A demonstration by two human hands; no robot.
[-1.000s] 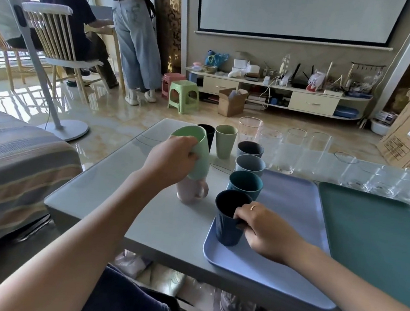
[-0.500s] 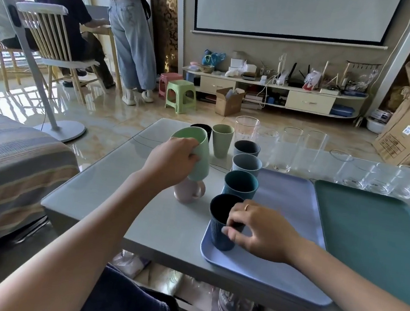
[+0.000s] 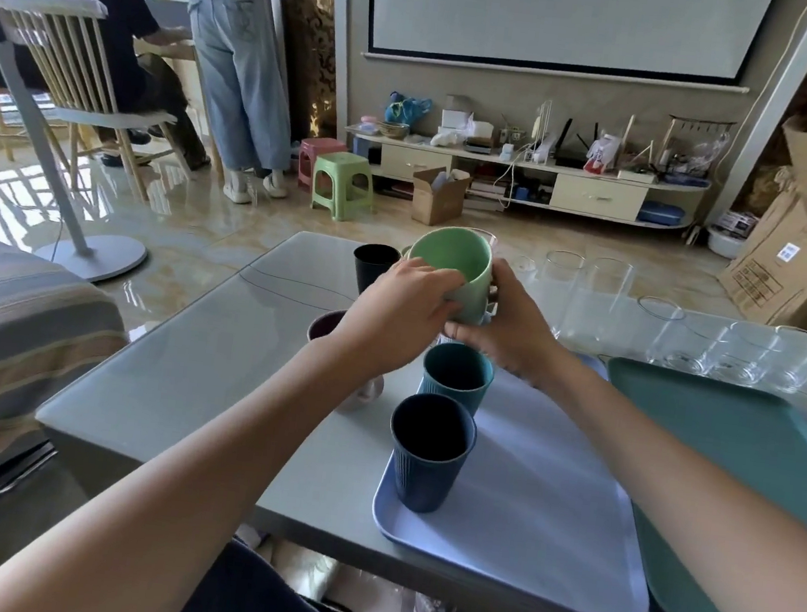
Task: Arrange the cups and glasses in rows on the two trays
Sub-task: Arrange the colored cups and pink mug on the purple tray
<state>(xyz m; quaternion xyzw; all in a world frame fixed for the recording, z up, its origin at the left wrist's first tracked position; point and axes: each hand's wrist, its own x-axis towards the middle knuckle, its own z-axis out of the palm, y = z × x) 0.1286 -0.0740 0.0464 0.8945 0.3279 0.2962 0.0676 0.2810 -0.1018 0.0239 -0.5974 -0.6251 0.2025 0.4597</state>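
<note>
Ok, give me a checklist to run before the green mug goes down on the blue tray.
1. Grip on green mug: left hand and right hand both hold it. Ok.
2. Mug upright: tilted toward the camera. Not ok.
3. Free space on blue tray: bare to the right of the cups. Ok.
4. Row on tray: navy cup and teal cup stand in line; cups behind are hidden by the hands. Cannot tell.
5. Glasses clear of the path: off to the right, on the table. Ok.

The right hand [image 3: 504,330] left the navy cup [image 3: 430,452] and, apparently cupping it, joined the left hand [image 3: 398,308] on the raised green mug [image 3: 453,271].
</note>
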